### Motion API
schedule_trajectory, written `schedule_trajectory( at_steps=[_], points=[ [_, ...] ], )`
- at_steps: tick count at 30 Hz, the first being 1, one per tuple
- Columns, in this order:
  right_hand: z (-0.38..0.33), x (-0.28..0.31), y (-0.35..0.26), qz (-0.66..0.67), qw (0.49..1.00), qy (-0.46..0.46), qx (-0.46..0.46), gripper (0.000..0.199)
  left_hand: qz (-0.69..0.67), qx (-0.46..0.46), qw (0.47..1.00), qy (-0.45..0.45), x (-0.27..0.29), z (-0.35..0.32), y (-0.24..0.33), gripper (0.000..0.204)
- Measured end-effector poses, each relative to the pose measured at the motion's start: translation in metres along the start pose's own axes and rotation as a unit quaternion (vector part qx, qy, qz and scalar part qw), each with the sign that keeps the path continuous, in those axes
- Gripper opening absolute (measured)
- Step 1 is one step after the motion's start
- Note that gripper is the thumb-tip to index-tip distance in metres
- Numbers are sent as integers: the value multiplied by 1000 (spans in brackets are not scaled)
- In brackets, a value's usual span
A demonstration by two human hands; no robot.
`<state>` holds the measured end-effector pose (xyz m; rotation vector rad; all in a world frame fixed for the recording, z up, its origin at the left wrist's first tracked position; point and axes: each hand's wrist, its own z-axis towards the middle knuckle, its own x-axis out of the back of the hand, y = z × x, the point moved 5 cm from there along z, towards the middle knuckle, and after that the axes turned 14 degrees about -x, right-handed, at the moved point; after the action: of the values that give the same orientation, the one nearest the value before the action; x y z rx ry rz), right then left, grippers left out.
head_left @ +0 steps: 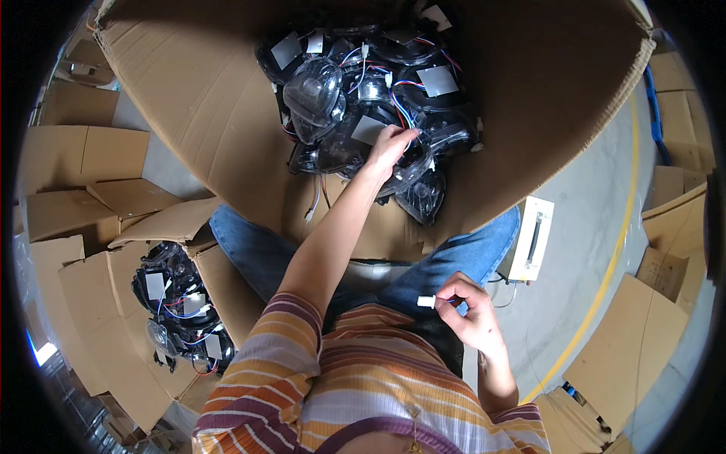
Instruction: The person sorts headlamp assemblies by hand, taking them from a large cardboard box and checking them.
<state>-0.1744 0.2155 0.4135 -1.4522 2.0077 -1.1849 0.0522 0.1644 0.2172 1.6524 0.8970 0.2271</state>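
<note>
My left hand reaches into a large open cardboard box, its fingers closed at a bundle of coloured wires among the lamps. Under and around it lie several black vehicle lamp units with clear lenses; one clear-lensed lamp rests just to the left. A silver square plate sits on the lamp beside my fingers. Low over my thigh, my right hand pinches a small white connector plug between thumb and fingers. What the plug's wire leads to is hidden.
At the lower left, another carton holds more lamp units. A white box-shaped device with a dark handle stands on the floor at right, a cable beside it. Cardboard cartons line both sides. A yellow line crosses the grey floor.
</note>
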Motion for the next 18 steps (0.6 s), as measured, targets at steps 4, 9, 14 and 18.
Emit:
schedule_trajectory(
  at_steps=[4, 9, 14, 18],
  points=[
    [-3, -4, -1, -5, 1000, -3, 3, 5, 21, 29, 999, 11, -3, -9, 19, 23],
    [-6, -5, -1, -12, 1000, -4, 12, 4, 96, -68, 992, -52, 11, -89, 73, 23],
    [-5, -13, -4, -36, 999, -24, 23, 7, 160, -67, 979, -105, 7, -165, 110, 33],
    [-6, -17, -14, -42, 999, -22, 21, 5, 256, -57, 960, -98, 12, -188, 120, 43]
  ],
)
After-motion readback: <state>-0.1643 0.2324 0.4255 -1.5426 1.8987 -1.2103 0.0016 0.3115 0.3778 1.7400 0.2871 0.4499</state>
